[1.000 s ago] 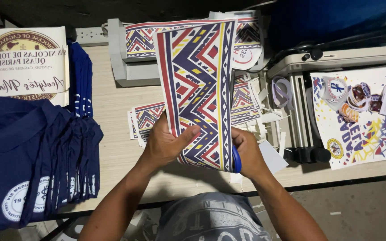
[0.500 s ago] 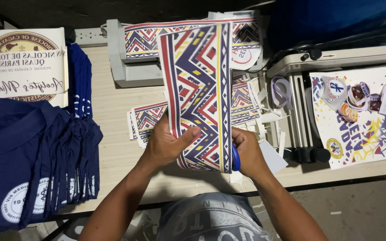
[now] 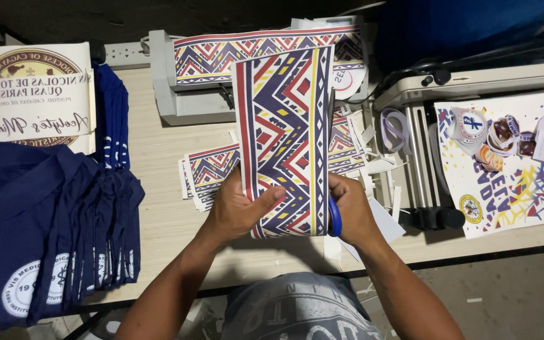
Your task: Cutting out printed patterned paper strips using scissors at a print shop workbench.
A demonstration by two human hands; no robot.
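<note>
Head view: my left hand [image 3: 237, 208] grips the lower left edge of a patterned printed sheet [image 3: 283, 141], thumb laid across its face and fingers closed behind it. The sheet carries a zigzag design in navy, red, yellow and white, and stands nearly upright above the table [image 3: 165, 214], its top edge reaching up in front of the grey cutting machine [image 3: 187, 94].

My right hand [image 3: 354, 211] is closed around blue-handled scissors [image 3: 334, 217] at the sheet's lower right edge. The blades run up along that right edge; the sheet hides most of them, so I cannot tell how far apart they stand.

Beneath the sheet, a stack of similar patterned prints [image 3: 212, 173] lies flat on the table, with white paper offcuts [image 3: 379, 167] scattered just to the right. Another patterned strip [image 3: 266, 53] rests on top of the cutting machine.

At the left, a pile of navy shirts [image 3: 45, 226] with round white emblems covers the table's edge. At the right, a colourful printed poster [image 3: 511, 182] lies partly over a grey machine [image 3: 467, 85], with round stickers [image 3: 495, 138] on it.
</note>
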